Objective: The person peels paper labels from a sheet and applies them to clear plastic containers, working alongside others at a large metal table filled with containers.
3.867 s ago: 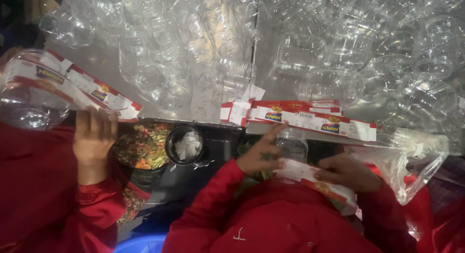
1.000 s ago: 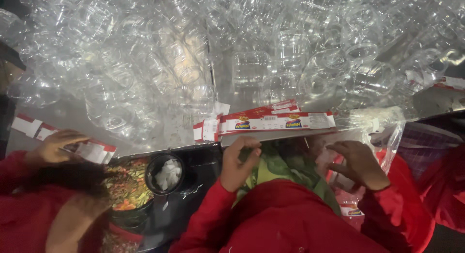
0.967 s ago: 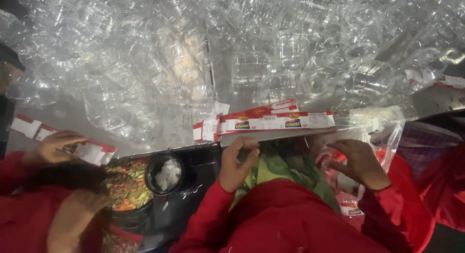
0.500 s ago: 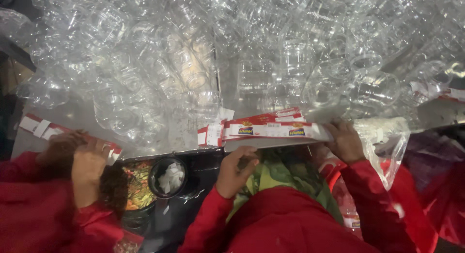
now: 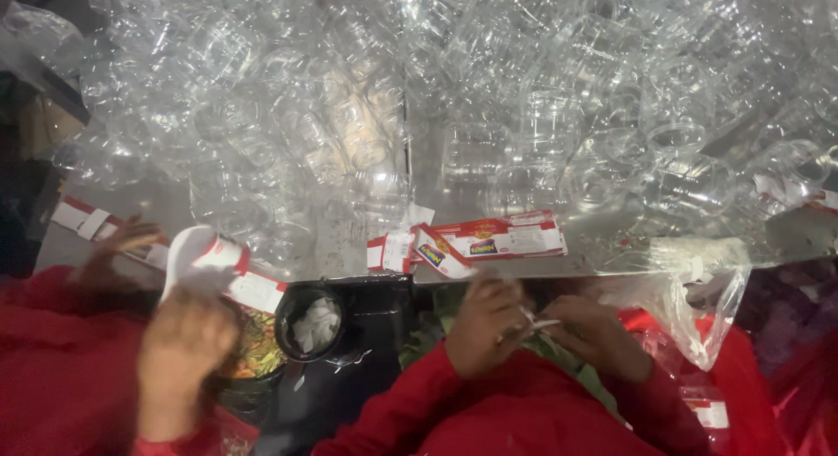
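Just below the stack of red-and-white labels (image 5: 489, 240) on the steel table (image 5: 611, 251), the left hand (image 5: 484, 329) and the right hand (image 5: 594, 334) meet, both pinching a thin white strip (image 5: 537, 321). Above the stack lies a heap of clear plastic jars (image 5: 489, 98). Left of it, a co-worker's hand (image 5: 183, 334) grips a label (image 5: 205, 260).

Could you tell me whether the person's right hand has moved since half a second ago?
Yes. The right hand has dropped from the stack of red and white paper labels at the grey table's edge down toward the lap, beside the left hand.
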